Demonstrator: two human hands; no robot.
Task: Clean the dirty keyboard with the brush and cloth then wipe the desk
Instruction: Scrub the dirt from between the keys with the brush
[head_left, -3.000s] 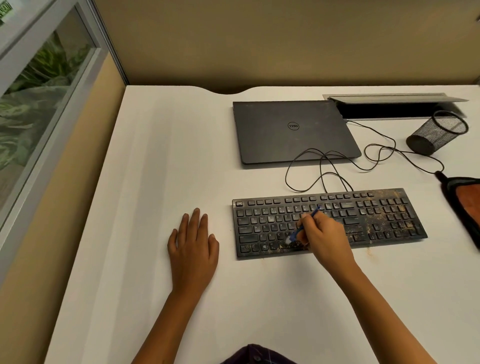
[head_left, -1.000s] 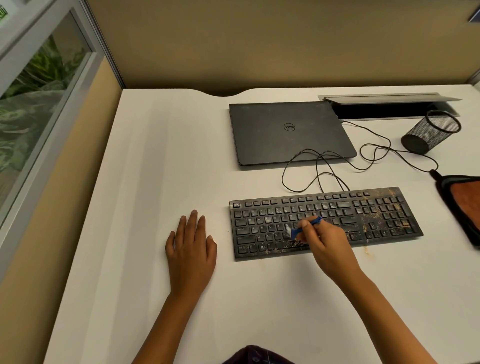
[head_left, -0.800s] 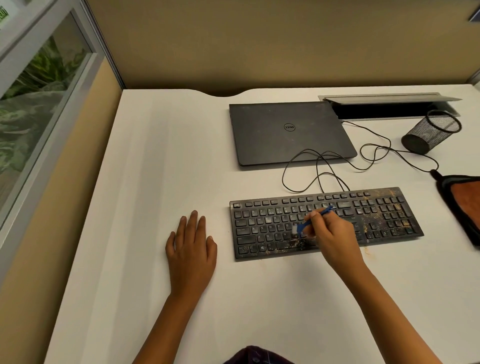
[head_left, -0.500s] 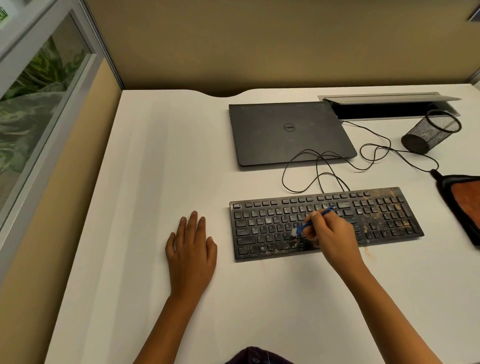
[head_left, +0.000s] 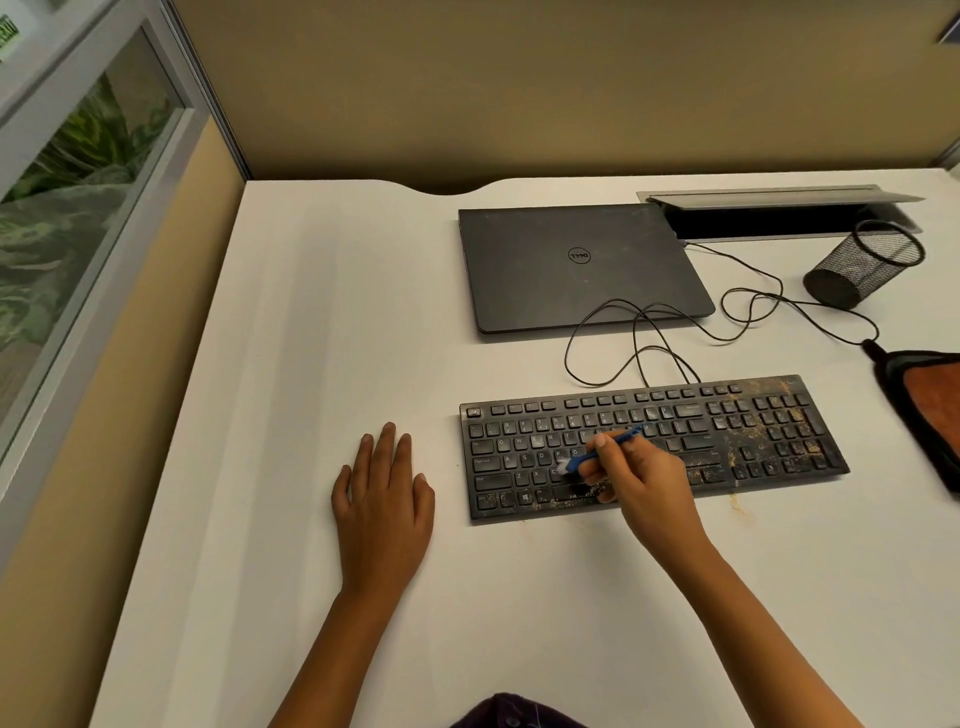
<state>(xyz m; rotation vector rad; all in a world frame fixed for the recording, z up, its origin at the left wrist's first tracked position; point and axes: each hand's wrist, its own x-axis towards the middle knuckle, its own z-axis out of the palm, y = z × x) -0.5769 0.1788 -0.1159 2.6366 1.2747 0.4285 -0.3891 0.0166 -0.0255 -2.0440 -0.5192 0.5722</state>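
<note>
1. Right hand (head_left: 641, 480): fingers curled round the blue brush (head_left: 602, 452), held like a pen; its pale bristle end rests on the middle letter keys of the keyboard (head_left: 654, 447).
2. Left hand (head_left: 384, 501): flat on the desk (head_left: 311, 364), fingers straight and together, holding nothing; just left of the keyboard, not touching it.
3. Step in hand, by judgement: brushing, with the letter block being worked; brown grit lies thick over the number pad at the right end and along the front row; a little has spilled on the desk by the front edge.
4. Cloth (head_left: 930, 400): orange, dark-edged, at the right margin, untouched.
5. Next move calls for short strokes rightward toward the number pad; cloth and desk wiping come later.
</note>
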